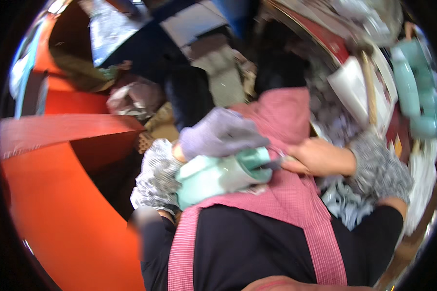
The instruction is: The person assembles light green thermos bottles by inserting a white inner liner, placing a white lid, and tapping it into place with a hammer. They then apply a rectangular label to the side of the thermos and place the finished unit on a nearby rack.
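A hollow mint-green plastic part lies across my lap, over a pink checked apron. My left hand, in a lilac knit glove, is closed over its upper side. Bare and curled, my right hand grips a small knife-like tool. Its dark blade is at the part's open right end; motion blur hides whether it touches the rim. Both forearms wear grey patterned sleeve covers.
A large orange container stands at my left. At right, a wooden-handled hammer-like tool leans over a white tray. Mint-green plastic pieces sit beyond it. Pale green scraps lie under my right forearm.
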Motion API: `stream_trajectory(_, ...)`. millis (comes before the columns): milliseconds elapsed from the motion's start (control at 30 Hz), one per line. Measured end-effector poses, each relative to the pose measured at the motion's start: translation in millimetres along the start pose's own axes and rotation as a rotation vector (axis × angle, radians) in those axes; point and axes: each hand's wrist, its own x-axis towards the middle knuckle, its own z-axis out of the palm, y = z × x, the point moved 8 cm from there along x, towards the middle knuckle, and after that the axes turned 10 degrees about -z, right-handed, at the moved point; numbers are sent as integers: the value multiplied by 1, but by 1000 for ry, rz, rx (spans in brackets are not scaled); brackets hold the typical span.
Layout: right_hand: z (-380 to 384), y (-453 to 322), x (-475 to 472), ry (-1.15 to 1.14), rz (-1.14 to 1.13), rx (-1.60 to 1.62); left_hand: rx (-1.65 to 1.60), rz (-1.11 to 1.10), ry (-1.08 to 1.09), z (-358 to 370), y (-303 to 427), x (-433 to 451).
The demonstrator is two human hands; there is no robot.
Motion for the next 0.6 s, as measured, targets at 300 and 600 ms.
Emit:
stream_trajectory(300, -30, -17, 25, -305, -11, 945, 1218, -49, 620, -75, 23, -114)
stream_trajectory(600, -104, 20, 33, 750, -184, 526, -54, -326, 1257, -274, -63, -114)
